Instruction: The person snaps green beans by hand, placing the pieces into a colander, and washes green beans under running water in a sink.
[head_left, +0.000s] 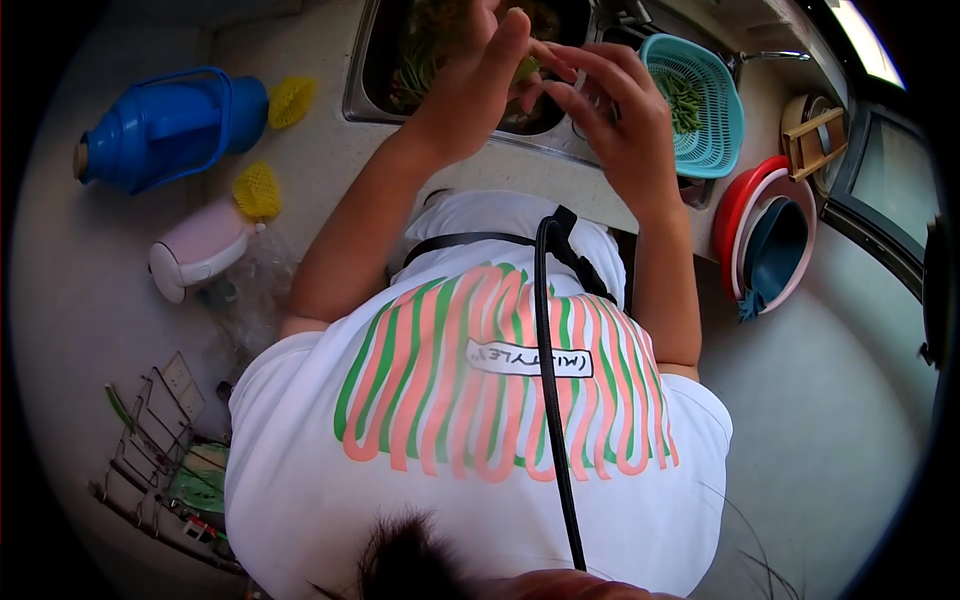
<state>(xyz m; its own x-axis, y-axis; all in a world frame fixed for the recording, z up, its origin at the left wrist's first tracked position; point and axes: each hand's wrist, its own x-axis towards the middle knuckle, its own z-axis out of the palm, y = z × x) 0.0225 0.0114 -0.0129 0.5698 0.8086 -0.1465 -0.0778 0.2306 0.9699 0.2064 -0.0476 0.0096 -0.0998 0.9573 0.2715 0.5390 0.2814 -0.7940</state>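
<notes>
Above the sink (358,100), left hand (474,88) and right hand (626,110) are meeting around a green bit (526,69); can't tell if either grip is clamping it. Beans (683,104) are lying in the basket (716,142), right.

On the front of my white shirt (480,530), a boxed label (503,356) seems to read "MI" and "TYLE", a black cord (554,410) crossing it.

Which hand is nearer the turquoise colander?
Right. The right hand is just beside the turquoise colander's left edge in view; the left hand is farther left, over the sink.
</notes>
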